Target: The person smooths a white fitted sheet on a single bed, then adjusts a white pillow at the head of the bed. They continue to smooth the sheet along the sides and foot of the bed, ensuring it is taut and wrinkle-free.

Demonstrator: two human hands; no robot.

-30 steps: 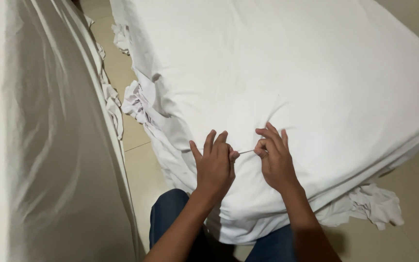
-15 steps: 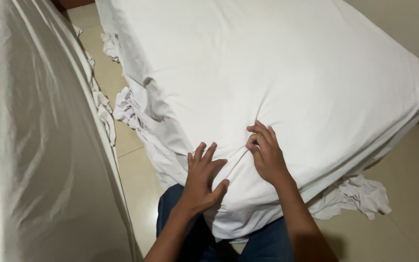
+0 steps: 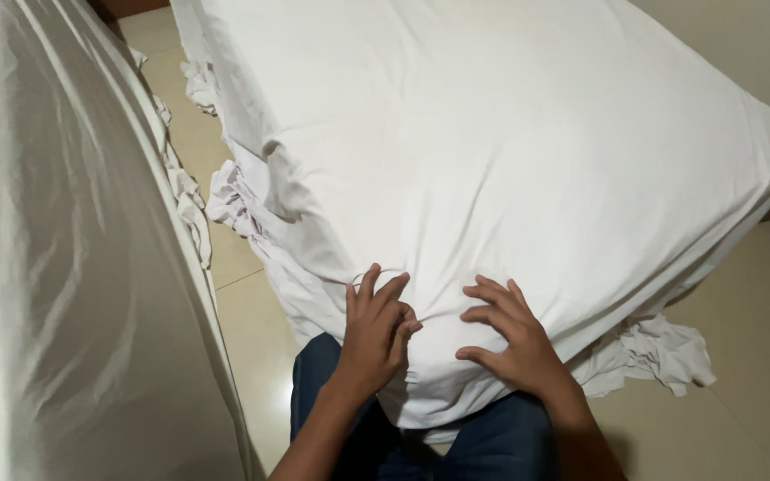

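A big mattress [image 3: 510,178] wrapped in a white sheet [image 3: 456,134] fills most of the view, running from its near corner at about six o'clock up toward twelve, over a pale tiled floor [image 3: 225,294]. At nine o'clock a second bed [image 3: 64,267], also draped in white, stands just beside it with a narrow aisle between. Loose, bunched sheet edge [image 3: 233,200] hangs out along the mattress side at ten o'clock, and another crumpled bit [image 3: 661,352] spills onto the floor at four o'clock. The person's blue-trousered knees [image 3: 492,441] press against the near corner. Half a second back the left hand hovered below the corner with fingers spread while the right pinched the fabric higher up; now both have settled on the corner itself. The left hand [image 3: 374,334] lies with fingers close together, curled lightly against the cloth; the right hand [image 3: 510,343] rests spread and flat on it, gripping nothing I can make out. The sheet looks smooth and taut there.
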